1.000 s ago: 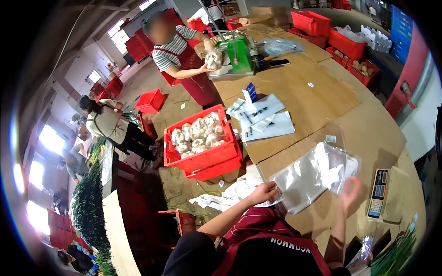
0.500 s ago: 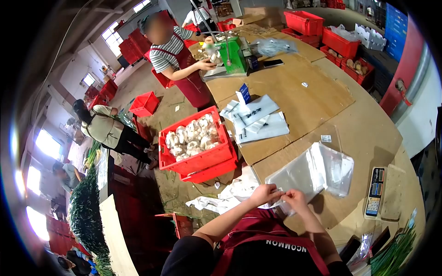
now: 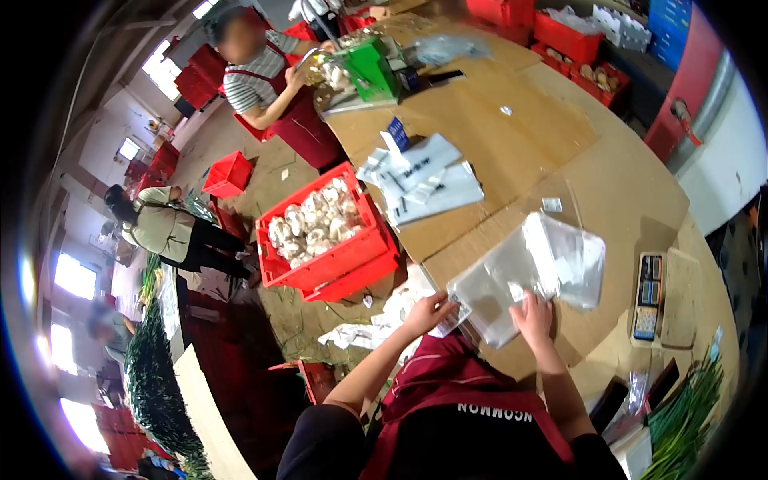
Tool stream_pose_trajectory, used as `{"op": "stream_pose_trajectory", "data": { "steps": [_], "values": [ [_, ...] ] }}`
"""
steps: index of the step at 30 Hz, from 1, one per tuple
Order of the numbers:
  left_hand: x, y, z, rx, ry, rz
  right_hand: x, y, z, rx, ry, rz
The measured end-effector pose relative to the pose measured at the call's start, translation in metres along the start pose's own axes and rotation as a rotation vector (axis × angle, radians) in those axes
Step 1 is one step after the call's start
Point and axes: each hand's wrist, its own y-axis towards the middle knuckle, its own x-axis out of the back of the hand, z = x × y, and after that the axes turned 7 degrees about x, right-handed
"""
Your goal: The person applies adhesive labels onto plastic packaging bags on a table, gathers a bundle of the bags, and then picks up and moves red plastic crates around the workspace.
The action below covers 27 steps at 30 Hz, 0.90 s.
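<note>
My left hand (image 3: 427,313) is closed at the table edge, pinching a small printed label (image 3: 457,307) whose full extent I cannot make out. My right hand (image 3: 534,318) lies with fingers stretched on a stack of clear plastic bags (image 3: 490,298). At its fingertips there is a small whitish piece (image 3: 517,293), too blurred to read. The bags rest on cardboard covering the table, their far end folded over to the right. Just beyond them a small white label (image 3: 551,205) lies on the cardboard.
A red crate (image 3: 320,272) of wrapped whitish produce stands left of the table. Printed bags (image 3: 432,180) lie farther up, near a green scale (image 3: 372,70) where a co-worker in an apron stands. To the right are a calculator-like keypad (image 3: 646,296) and green stalks (image 3: 684,416).
My hands, together before, have moved apart: the left to the table edge, the right onto the bags. The view has shifted slightly. The co-worker has raised a hand near the scale.
</note>
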Motion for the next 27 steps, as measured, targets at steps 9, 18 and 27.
{"op": "stream_pose_trajectory", "data": {
  "steps": [9, 18, 27],
  "values": [
    [-0.004, -0.003, -0.013, -0.010, -0.190, 0.077, 0.033, 0.040, 0.014, -0.190, -0.149, 0.429],
    [0.021, -0.004, 0.011, 0.056, -0.015, -0.073, 0.001, 0.074, 0.012, -0.121, 0.648, 0.273],
    [0.048, -0.030, -0.008, 0.122, -0.269, -0.081, 0.060, 0.226, 0.054, -0.274, 2.428, -0.099]
  ]
}}
